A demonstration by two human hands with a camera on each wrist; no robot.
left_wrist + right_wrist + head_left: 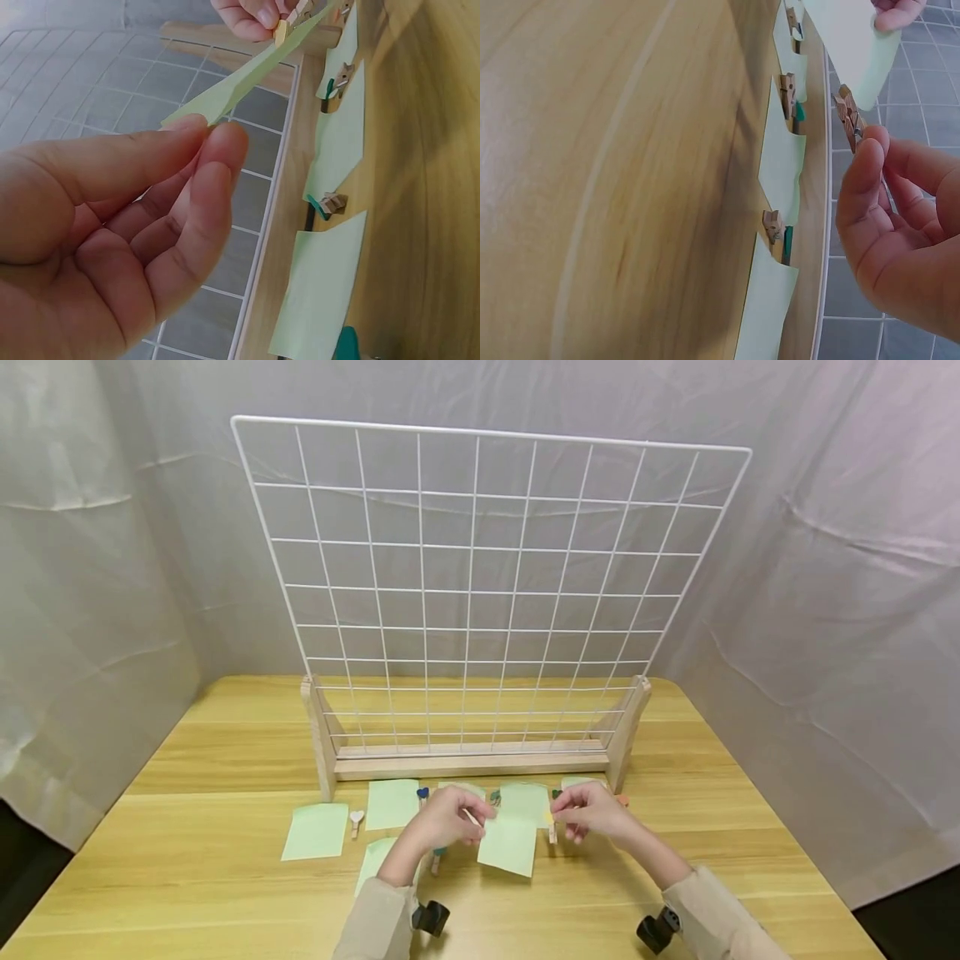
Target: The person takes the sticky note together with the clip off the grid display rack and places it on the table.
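Note:
My left hand (447, 817) pinches a pale green paper note (507, 850) by its edge between thumb and forefinger, raised off the table. In my right hand (596, 812) is a small wooden clothespin (847, 116) with a yellow decoration (282, 33), pinched at its handle end. The clothespin's tip is right at the note's edge in the right wrist view. Behind the held note, another green note (528, 797) lies on the table. A clothespin with a teal top (439, 853) lies beside my left wrist, which partly covers a further note (371, 864).
A white wire grid (471, 568) stands upright in a wooden base (472, 766) behind the hands. Along the base lie several green notes (392, 804) and decorated clothespins. At the left are another note (315, 832) and a clothespin with a white heart (356, 820).

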